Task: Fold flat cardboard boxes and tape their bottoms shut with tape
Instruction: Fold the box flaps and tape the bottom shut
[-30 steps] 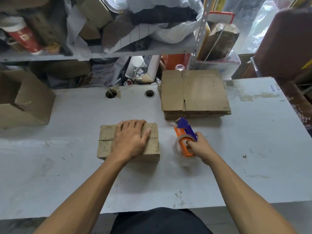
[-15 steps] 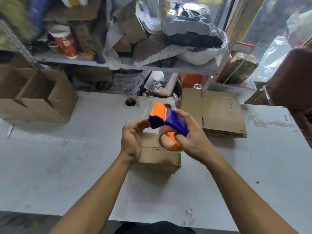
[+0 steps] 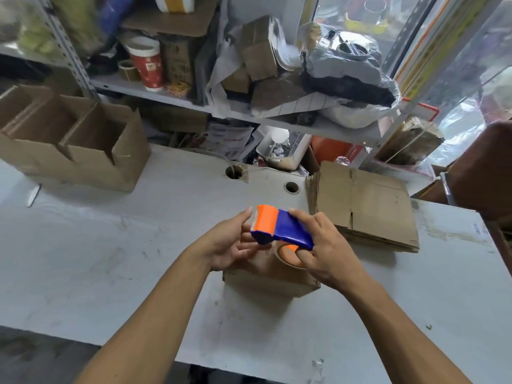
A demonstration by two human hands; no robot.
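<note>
An orange and blue tape dispenser (image 3: 279, 230) is held up above a small folded cardboard box (image 3: 270, 281) that stands on the white table (image 3: 110, 259). My right hand (image 3: 324, 250) grips the dispenser, fingers through its roll. My left hand (image 3: 230, 242) is at the orange front end, fingers at the tape edge; whether it pinches the tape is unclear. A stack of flat cardboard boxes (image 3: 363, 206) lies to the right behind the hands.
An open cardboard box with dividers (image 3: 72, 139) stands at the table's back left, a small blade (image 3: 33, 195) beside it. Two round cable holes (image 3: 291, 187) pierce the tabletop. A cluttered metal shelf (image 3: 221, 106) rises behind the table. A brown chair (image 3: 487, 173) is at right.
My right hand lifted the dispenser off the table to above the box. My left hand left the box top and came up to the dispenser's front. The camera view tilted up.
</note>
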